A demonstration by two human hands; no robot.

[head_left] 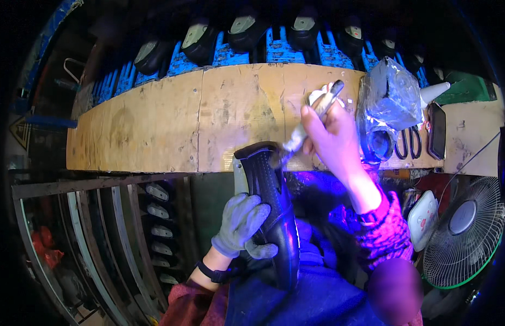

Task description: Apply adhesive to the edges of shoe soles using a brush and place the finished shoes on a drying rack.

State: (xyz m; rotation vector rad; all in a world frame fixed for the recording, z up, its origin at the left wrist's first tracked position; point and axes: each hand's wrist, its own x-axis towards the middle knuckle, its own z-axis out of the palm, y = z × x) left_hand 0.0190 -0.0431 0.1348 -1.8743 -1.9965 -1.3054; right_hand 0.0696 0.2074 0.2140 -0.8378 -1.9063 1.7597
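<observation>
My left hand [240, 224], in a grey glove, is closed around the side of a black shoe [279, 217]. The shoe lies lengthwise in front of my apron, its toe toward me and its heel end by the bench edge. A pale strip shows along its left side near the heel. My bare right hand [335, 136] grips a brush [296, 140] with a pale, smeared handle. The dark bristles meet or hover just by the shoe's upper near the heel; the tip is blurred, so contact is unclear.
A cardboard-covered bench [154, 119] spans the front. Blue racks [285, 49] with several black shoes line its far side. At right are a foil-wrapped box [391, 92], scissors [409, 142], a dark flat device [437, 131] and a fan [463, 217]. A shoe rack [73, 228] stands left.
</observation>
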